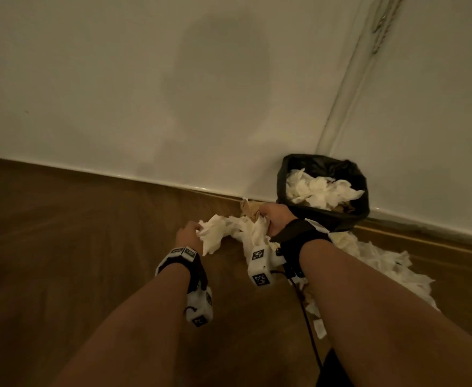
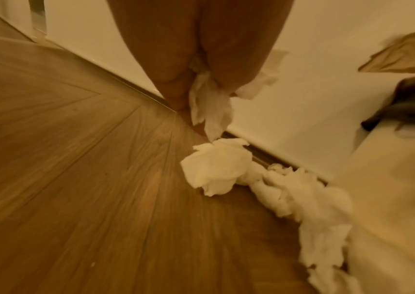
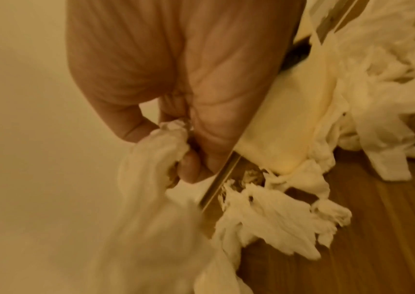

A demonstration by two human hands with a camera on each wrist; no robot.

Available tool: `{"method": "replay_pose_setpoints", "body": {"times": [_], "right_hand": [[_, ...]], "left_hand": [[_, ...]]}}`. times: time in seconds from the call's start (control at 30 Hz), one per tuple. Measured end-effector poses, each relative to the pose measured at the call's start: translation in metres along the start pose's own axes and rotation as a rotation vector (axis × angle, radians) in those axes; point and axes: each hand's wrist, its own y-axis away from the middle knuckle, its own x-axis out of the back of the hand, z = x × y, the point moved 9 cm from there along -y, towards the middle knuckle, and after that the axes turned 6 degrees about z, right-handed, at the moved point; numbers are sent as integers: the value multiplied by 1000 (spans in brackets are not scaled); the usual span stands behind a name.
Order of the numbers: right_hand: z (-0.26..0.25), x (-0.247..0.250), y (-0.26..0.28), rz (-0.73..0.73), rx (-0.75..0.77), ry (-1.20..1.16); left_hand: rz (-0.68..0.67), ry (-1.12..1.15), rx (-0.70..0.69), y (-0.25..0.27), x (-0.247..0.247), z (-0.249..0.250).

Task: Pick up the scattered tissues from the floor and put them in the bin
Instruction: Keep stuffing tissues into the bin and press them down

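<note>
A bin lined with a black bag (image 1: 281, 185) stands against the wall, and white tissues (image 1: 321, 189) fill it to the rim. Just left of it, my left hand (image 1: 194, 229) pinches one end of a crumpled white tissue (image 1: 215, 236). My right hand (image 1: 265, 216) grips the other end of the bunch (image 1: 253, 230) together with a brownish piece. In the left wrist view my left hand (image 2: 196, 95) holds a hanging tissue (image 2: 210, 107) above a loose wad on the floor (image 2: 216, 165). In the right wrist view my right hand (image 3: 176, 143) is curled round tissue (image 3: 151, 169).
More tissues (image 1: 383, 265) trail over the wooden floor right of the bin and under my right arm. A white wall and skirting board (image 1: 117, 177) run behind. A dark cable (image 1: 309, 322) hangs from my right wrist. Bare floor (image 1: 75, 247) lies to the left.
</note>
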Motion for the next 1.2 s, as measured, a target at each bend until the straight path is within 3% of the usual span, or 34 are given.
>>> {"method": "replay_pose_setpoints", "body": {"times": [0.13, 0.27, 0.37, 0.47, 0.57, 0.77, 0.9, 1.0, 1.2], "right_hand": [[-26, 21, 25, -66, 45, -111], [-53, 50, 55, -42, 111, -208], [-77, 76, 76, 24, 199, -274], [-98, 104, 99, 99, 312, -333], [-104, 137, 120, 215, 402, -337], [-110, 218, 152, 596, 536, -131], [-121, 238, 160, 721, 606, 141], [-126, 244, 150, 741, 613, 276], [-117, 231, 91, 631, 617, 387]], "left_hand": [[-71, -93, -81, 18, 7, 36], [-5, -27, -138, 43, 28, 85], [28, 95, -158, 59, 41, 125], [96, 224, -92, 79, 60, 157], [97, 183, -182, 102, 64, 198], [154, 293, -453, 143, 88, 275], [137, 362, -562, 149, 93, 304], [125, 298, -568, 143, 85, 313], [192, 95, -653, 112, 48, 321]]}}
